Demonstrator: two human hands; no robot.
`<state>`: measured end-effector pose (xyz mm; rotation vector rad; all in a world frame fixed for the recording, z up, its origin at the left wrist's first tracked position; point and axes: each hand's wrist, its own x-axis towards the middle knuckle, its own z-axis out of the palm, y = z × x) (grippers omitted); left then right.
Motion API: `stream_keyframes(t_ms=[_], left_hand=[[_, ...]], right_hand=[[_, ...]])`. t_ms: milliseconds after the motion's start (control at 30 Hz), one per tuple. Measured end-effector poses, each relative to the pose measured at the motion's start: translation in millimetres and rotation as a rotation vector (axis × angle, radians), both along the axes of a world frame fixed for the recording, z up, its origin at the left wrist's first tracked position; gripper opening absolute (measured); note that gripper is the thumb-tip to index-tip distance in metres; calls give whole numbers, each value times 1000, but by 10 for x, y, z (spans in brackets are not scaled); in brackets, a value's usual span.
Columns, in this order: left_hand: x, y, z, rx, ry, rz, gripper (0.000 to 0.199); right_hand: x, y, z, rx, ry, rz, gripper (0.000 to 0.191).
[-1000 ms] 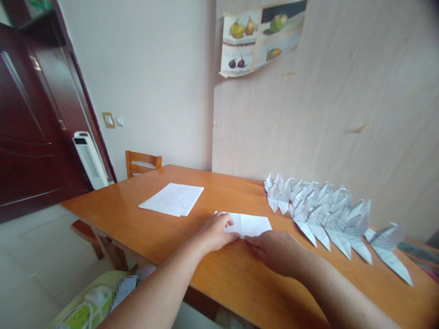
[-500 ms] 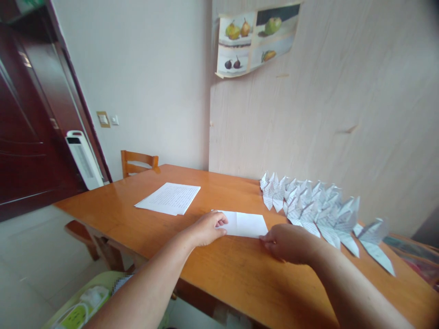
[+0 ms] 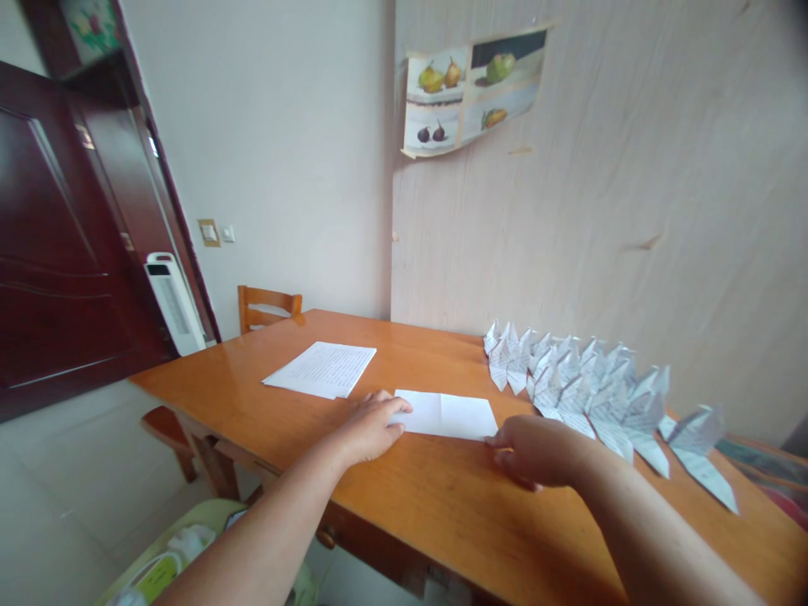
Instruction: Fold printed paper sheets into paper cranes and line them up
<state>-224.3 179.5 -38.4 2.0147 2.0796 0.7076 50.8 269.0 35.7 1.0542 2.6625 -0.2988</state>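
A white rectangular sheet of paper with a crease down its middle lies flat on the wooden table. My left hand rests over the sheet's left end, fingers apart, the fingertips on the paper. At the lower right corner, my right hand has its thumb and finger pinched on the paper's edge; its other fingers are curled under. Behind and left of my left hand is a stack of written sheets.
Several rows of folded paper pieces stand along the table's right side near the wall. A wooden chair is at the far left end. Below the front edge, a green container holds things, beside a drawer knob.
My left hand has opened from its curled pose and spread over the left end of the paper. My right hand stays at the lower right corner. The view has shifted slightly.
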Motion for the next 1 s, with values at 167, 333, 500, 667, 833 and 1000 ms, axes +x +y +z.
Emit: stream_keyframes(t_ms=[167, 333, 500, 667, 833, 1000], left_hand=[[-53, -46, 2, 21, 87, 161, 31], [-17, -112, 88, 78, 135, 280, 24], [356, -217, 119, 165, 160, -2, 29], [605, -296, 43, 72, 165, -175, 39], [524, -347, 18, 54, 166, -118, 42], [470, -358, -15, 28, 145, -93, 46]], right_hand=[[7, -1, -6, -22, 25, -2, 25], [-10, -6, -5, -21, 48, 4, 24], [-16, -1, -18, -16, 57, 12, 23], [-10, 4, -17, -22, 59, 8, 23], [20, 40, -13, -77, 54, -6, 24], [70, 117, -31, -121, 38, -49, 26]])
